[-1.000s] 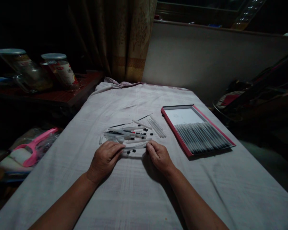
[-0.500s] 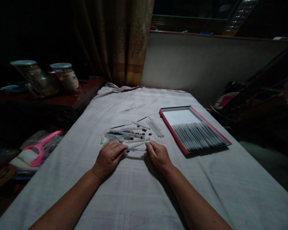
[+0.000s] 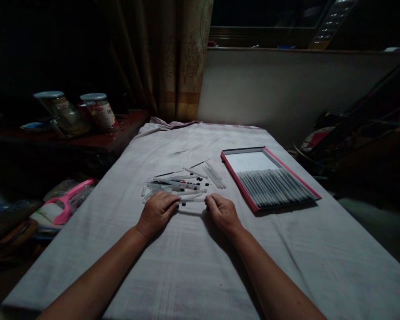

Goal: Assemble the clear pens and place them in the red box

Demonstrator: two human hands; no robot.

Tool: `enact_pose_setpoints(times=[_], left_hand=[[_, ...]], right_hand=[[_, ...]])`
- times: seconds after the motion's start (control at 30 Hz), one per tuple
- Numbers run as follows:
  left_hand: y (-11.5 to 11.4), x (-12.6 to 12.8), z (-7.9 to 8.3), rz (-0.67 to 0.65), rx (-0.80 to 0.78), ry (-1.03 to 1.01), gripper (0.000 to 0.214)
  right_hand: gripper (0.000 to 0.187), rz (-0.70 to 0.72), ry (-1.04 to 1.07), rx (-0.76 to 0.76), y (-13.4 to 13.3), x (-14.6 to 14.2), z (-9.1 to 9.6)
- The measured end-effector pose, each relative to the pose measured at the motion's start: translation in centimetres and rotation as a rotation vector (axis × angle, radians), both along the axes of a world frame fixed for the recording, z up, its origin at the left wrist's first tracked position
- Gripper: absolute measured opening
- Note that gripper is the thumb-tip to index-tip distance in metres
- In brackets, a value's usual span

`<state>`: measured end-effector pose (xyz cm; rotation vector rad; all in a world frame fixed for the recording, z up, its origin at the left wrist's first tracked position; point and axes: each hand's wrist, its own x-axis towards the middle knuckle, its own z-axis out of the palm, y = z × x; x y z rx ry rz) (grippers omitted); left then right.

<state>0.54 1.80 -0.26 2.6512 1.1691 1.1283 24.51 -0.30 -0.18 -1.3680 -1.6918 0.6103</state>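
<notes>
Between my two hands a thin, clear pen barrel (image 3: 192, 200) lies level, just above the cloth. My left hand (image 3: 158, 212) is closed round its left end, fingers pinched. At the other end my right hand (image 3: 222, 214) pinches with thumb and forefinger; a small dark bit, perhaps a plug, shows at these fingertips. Just beyond lies a loose pile of clear barrels and dark refills (image 3: 173, 183), with several small black plugs (image 3: 200, 179) among them. A few more clear barrels (image 3: 214, 174) lie side by side to the right of the pile.
An open red-edged box (image 3: 240, 182) on the right holds a row of assembled pens (image 3: 275, 189). All this rests on a bed-like surface with a pale checked cloth (image 3: 186, 266). Lidded jars (image 3: 100, 111) stand on a dark red table (image 3: 130, 122) at left; a pink-handled object (image 3: 65, 209) lies below.
The view has shifted slightly, so the jars and side table appear further right. Both hands keep their pinch on the barrel; a dark bit now shows at the right fingertips.
</notes>
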Motion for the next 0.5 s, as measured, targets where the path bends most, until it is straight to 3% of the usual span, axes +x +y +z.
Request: enact_pose_setpoints(times=[0.3, 0.5], left_hand=[[0.0, 2.3, 0.3, -0.002, 0.053, 0.002, 0.017], [0.0, 3.1, -0.4, 0.006, -0.04, 0.022, 0.018]], right_hand=[[0.053, -0.057, 0.318, -0.198, 0.7, 1.3, -0.6], [0.038, -0.038, 0.421, -0.198, 0.4, 1.3, -0.2]])
